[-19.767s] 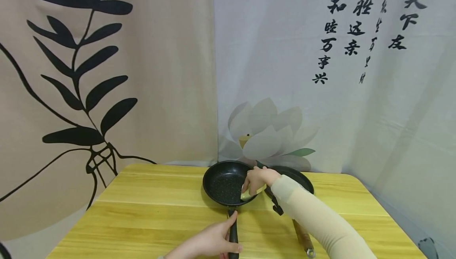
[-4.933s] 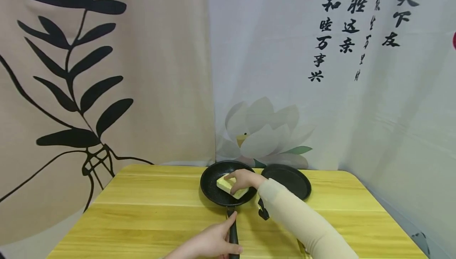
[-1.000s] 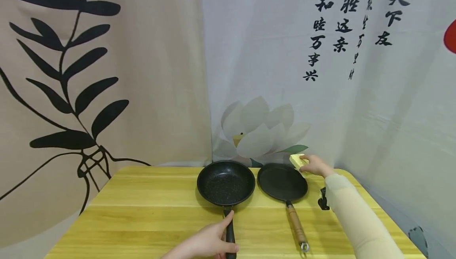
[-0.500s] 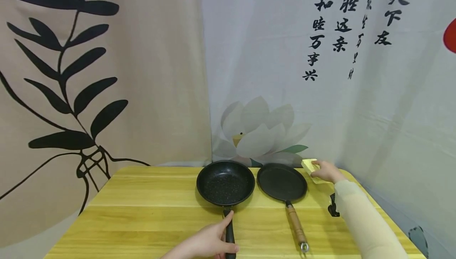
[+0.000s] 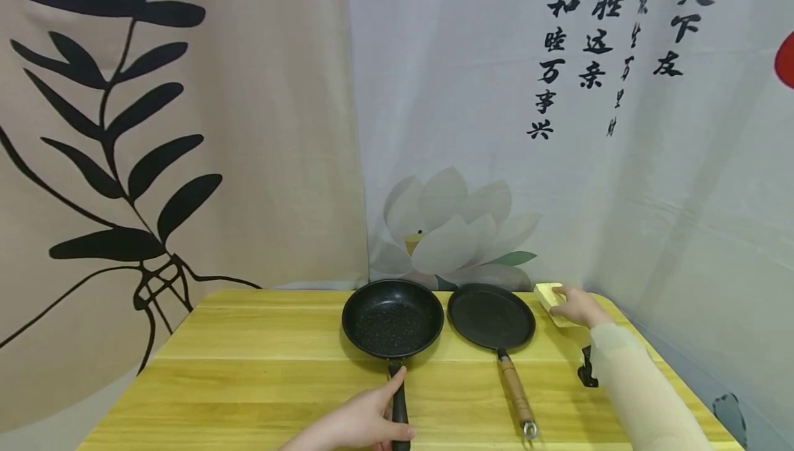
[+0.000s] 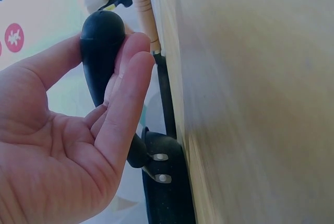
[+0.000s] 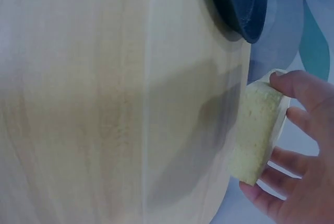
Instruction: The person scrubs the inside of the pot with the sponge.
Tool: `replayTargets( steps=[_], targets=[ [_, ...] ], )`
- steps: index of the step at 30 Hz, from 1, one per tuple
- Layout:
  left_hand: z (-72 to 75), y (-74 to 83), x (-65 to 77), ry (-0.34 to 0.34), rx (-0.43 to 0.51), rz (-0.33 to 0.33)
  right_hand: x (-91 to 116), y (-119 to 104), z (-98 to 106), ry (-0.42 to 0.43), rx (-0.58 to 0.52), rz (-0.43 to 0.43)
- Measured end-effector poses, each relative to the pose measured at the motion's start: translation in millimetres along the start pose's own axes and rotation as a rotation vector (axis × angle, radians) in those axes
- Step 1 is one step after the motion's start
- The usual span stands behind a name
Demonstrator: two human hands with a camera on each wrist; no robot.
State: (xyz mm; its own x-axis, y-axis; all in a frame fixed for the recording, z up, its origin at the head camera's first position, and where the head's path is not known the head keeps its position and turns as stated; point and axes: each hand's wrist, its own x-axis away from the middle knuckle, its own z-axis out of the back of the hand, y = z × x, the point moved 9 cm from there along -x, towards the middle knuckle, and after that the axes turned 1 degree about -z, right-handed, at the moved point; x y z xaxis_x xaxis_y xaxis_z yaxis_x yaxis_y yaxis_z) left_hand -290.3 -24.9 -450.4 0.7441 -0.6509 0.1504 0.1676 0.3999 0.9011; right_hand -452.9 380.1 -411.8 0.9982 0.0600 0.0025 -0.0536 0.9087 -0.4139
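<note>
A deep black frying pan (image 5: 393, 316) sits at the middle of the table, its handle pointing toward me. My left hand (image 5: 360, 418) holds the black handle (image 6: 99, 46), thumb on one side and fingers on the other. At the far right, my right hand (image 5: 581, 307) pinches a pale yellow sponge (image 5: 547, 297) near the table's back corner. In the right wrist view the thumb lies on one end of the sponge (image 7: 257, 130) and the fingers along its side and other end, close over the table's edge.
Between the frying pan and the sponge lies a flat black pan (image 5: 490, 316) with a wooden handle (image 5: 516, 392) ending in a metal ring. A black wrist mount (image 5: 587, 368) hangs beneath the right sleeve. Printed curtains stand behind the wooden table (image 5: 248, 368).
The right hand has lifted the sponge out of the frying pan, carried it right past the flat pan and lowered it toward the table's back right corner. The left hand stays on the handle.
</note>
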Motion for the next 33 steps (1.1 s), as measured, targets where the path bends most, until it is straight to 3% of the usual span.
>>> replayTargets(
  steps=[19, 27, 33],
  targets=[
    [1.6, -3.5, 3.1, -0.012, 0.026, -0.021, 3, 18, -20, 0.001, 0.026, -0.058],
    [2.2, -5.9, -0.3, -0.038, -0.013, -0.021, 4, 20, -22, -0.003, 0.014, -0.067],
    [2.6, -1.5, 2.3, -0.009, 0.012, -0.006, 6, 16, -20, -0.006, 0.027, -0.061]
  ],
)
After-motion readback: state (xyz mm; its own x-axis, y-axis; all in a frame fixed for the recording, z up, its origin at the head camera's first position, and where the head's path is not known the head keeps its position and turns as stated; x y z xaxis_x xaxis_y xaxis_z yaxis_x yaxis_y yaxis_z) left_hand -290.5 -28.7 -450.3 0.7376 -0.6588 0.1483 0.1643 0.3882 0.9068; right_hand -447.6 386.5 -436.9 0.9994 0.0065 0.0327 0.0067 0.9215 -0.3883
